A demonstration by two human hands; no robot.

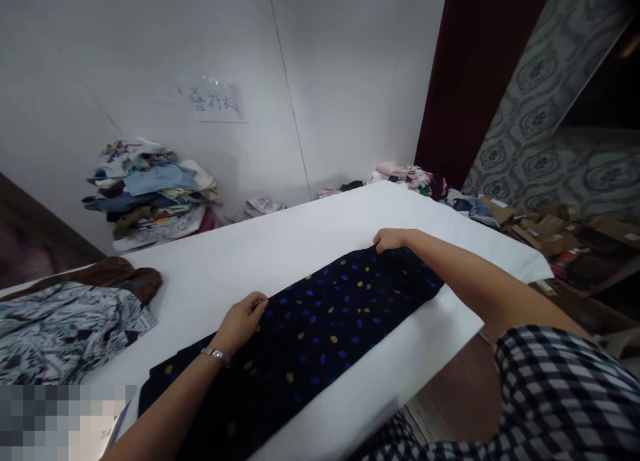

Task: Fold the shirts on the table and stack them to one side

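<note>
Checked sleeve (570, 388) nearest; dark spotted garment (325, 321) runs lengthwise lower-left to upper-right across the bench (240, 254), left fingers (254, 301) and right fingers (384, 238) pinching its far edge.

Between the left hand (243, 322) and the right hand (393, 239), I see from afar a long dark navy cloth garment (345, 308) scattered with blue and yellow leaf-shaped spots, against a smooth white tabletop (215, 264). A silver-coloured metal bracelet (215, 353) circles the left wrist; a black-and-white checked cloth sleeve (565, 381) covers the right upper arm. Left of the left hand, I note a crumpled black-and-pale-grey print garment (75, 328) and a mottled rust-brown cloth (113, 271). Beyond the right hand, I pick out a tall maroon panel (470, 68) and grey-green wallpaper (540, 118) patterned with ringed medallions.
</note>
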